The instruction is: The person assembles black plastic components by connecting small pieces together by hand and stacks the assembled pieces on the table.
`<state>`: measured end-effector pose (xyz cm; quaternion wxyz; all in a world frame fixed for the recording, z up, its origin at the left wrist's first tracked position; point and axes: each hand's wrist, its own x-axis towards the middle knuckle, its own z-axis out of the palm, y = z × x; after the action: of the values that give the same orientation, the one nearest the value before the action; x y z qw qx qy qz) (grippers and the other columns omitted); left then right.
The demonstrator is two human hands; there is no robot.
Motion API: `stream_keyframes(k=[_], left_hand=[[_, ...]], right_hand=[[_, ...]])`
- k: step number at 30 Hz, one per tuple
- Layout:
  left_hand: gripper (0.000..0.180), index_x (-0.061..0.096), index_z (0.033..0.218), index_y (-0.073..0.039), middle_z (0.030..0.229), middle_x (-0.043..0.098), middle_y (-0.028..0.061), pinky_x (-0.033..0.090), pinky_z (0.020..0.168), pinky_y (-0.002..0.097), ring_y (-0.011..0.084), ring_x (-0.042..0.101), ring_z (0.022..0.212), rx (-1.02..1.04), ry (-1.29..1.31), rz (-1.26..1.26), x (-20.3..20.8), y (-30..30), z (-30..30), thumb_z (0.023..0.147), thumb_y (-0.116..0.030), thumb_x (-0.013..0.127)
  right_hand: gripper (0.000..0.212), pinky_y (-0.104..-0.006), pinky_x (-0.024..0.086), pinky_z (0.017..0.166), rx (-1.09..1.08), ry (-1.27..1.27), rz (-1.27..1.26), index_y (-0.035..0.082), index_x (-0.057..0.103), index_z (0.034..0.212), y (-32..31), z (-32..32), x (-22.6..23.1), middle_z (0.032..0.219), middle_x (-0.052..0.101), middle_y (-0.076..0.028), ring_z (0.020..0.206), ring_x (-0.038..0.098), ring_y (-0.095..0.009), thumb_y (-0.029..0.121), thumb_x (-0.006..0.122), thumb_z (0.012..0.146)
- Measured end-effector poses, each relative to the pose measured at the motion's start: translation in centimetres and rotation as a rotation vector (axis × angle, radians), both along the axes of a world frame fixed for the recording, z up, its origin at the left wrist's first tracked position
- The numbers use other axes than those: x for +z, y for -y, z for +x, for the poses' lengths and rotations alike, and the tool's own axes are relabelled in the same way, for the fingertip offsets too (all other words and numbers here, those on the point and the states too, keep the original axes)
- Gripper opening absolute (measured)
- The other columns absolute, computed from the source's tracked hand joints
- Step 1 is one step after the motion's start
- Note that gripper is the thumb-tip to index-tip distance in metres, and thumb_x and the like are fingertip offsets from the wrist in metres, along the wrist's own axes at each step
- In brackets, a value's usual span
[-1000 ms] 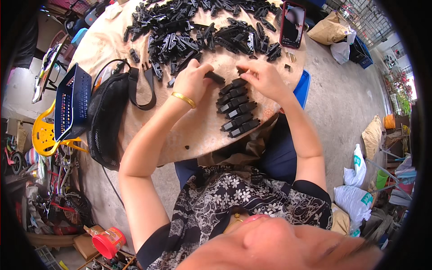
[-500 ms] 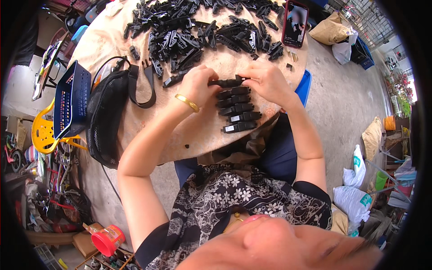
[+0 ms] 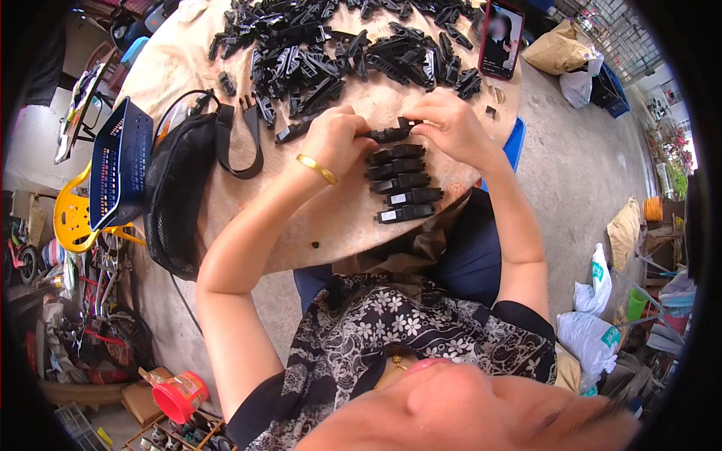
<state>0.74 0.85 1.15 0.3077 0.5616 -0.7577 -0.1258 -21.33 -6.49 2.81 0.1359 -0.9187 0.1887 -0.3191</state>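
- Near edge of the tablecloth [image 3: 323, 218]: small black scrap [image 3: 316, 244] lying loose. My read: a forearm sweeping low could brush it to the floor.
- Right of that: row of black parts [image 3: 398, 183], five, stacked away from the person, close together. Nearest one sits close to the table edge; a bumped row could push it over.
- Held black part [image 3: 389, 136]: just beyond the far end of the row, between the two hands, roughly crosswise.
- Left hand [image 3: 336, 139]: fingers and thumb closed on its left end. Gold bracelet [image 3: 317, 170] on that wrist.
- Right hand [image 3: 453, 129]: thumb and fingers pinching its right end. Can't tell if a separate small piece is in that pinch; fingers hide it.
- Risk: grip is on the ends only, so uneven force could twist it out or misalign it. A slip toward the person would likely knock the row.
- Just beside left hand: single black part [image 3: 292, 132], could get nudged by the knuckles.
- Farther: tangled pile of black parts [image 3: 304, 64]. Pulling one could drag neighbours along, since they overlap.
- Far right: phone [image 3: 502, 41] near the table's side; a wide elbow or a sliding pile could shift it.
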Motion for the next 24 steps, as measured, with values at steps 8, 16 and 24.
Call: stream_keyframes(k=[8,16,24], left_hand=[[0.02,0.07,0.081,-0.003,0.073,0.058,0.0101,0.047,0.064,0.0355,0.027,0.059,0.07,-0.01,0.01,-0.033,-0.4,0.1,-0.1,0.065,-0.013,0.077],[0.021,0.069,0.082,-0.001,0.073,0.057,0.0096,0.047,0.062,0.0325,0.0232,0.059,0.067,-0.051,-0.136,0.036,-0.8,0.5,0.1,0.065,-0.01,0.077],[0.02,0.069,0.083,-0.001,0.073,0.058,0.0097,0.047,0.062,0.0313,0.022,0.059,0.065,-0.063,-0.159,0.041,-0.8,0.2,-0.7,0.068,-0.011,0.077]], right_hand=[[0.021,-0.0352,0.047,0.074,0.071,-0.03,0.194,0.001,0.069,0.09,0.2,0.5,0.3,0.081,0.064,-0.01,0.081,0.059,-0.027,0.004,0.071,0.069],[0.02,-0.0333,0.047,0.07,0.101,0.014,0.296,0.0,0.069,0.09,0.1,0.8,-0.7,0.079,0.063,-0.011,0.077,0.059,-0.026,0.004,0.071,0.07],[0.022,-0.0327,0.047,0.069,0.103,0.045,0.164,-0.001,0.069,0.094,-0.4,1.0,-1.2,0.081,0.064,-0.011,0.075,0.059,-0.024,0.004,0.071,0.072]])
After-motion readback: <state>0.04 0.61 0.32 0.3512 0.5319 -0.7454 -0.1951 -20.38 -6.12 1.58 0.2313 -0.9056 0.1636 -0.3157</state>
